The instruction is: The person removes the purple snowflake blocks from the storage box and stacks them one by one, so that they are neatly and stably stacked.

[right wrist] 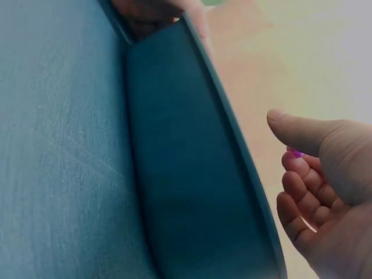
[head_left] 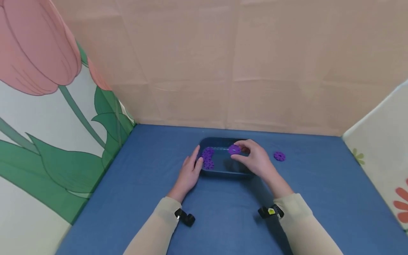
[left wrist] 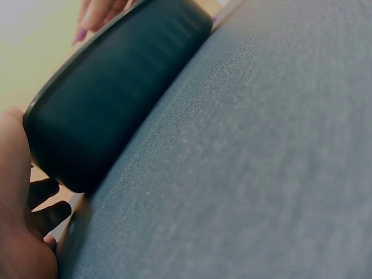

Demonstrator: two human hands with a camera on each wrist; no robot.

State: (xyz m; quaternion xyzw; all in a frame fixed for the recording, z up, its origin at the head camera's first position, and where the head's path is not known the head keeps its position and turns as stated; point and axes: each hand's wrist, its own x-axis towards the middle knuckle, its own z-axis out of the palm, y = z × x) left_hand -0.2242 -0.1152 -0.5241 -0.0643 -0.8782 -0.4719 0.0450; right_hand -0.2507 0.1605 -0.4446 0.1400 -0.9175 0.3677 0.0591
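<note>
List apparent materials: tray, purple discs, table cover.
Tray: probably moulded plastic, smooth with a dull sheen; rounded corners suggest moulding.
Purple discs: likely plastic, judging by uniform colour and notched rims; finish too small to judge.
Table cover: seems matte fabric; fine woven-looking grain in the left wrist view.

disc right of tray
</note>
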